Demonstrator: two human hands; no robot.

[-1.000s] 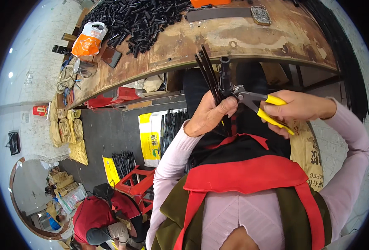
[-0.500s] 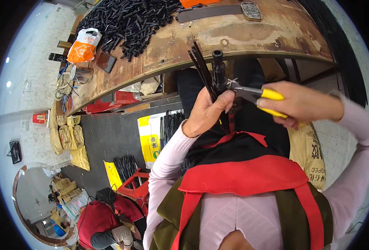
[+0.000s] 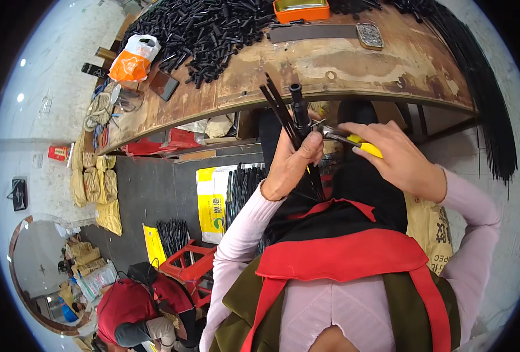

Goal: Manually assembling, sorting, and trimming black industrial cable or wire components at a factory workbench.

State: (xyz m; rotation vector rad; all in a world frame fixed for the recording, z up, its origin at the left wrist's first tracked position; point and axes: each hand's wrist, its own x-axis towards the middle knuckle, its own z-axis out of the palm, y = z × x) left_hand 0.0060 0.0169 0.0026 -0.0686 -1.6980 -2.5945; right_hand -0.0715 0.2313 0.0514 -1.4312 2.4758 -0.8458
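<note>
"Two-handed hold, by the look of it?"

"Yes. Wrapped narrowly around thin black rods (image 3: 278, 108) and a stepped black tube (image 3: 300, 111), pointing far, with the left hand (image 3: 292, 161); closed around yellow-handled pliers (image 3: 370, 150) with the right hand (image 3: 400, 155)."

"Whereabouts?"

"Above the lap (image 3: 365, 188), just off the near edge of the workbench (image 3: 389, 79), with jaws to the right of the tube, just beside the left thumb (image 3: 311, 144)."

"Likeliest trouble?"

"Pinching that thumb, probably, from a bite placed too far left. Perhaps slipping off the thin metal piece (image 3: 318, 122) beside the tube, too, from a shallow or skewed bite."

"Metal held or merely touched?"

"Cannot tell; too small to see."

"And the rods?"

"Could slide or splay from too slack a left-hand grip. Might swing the tube sideways, too, by tugging too hard to the right."
</note>
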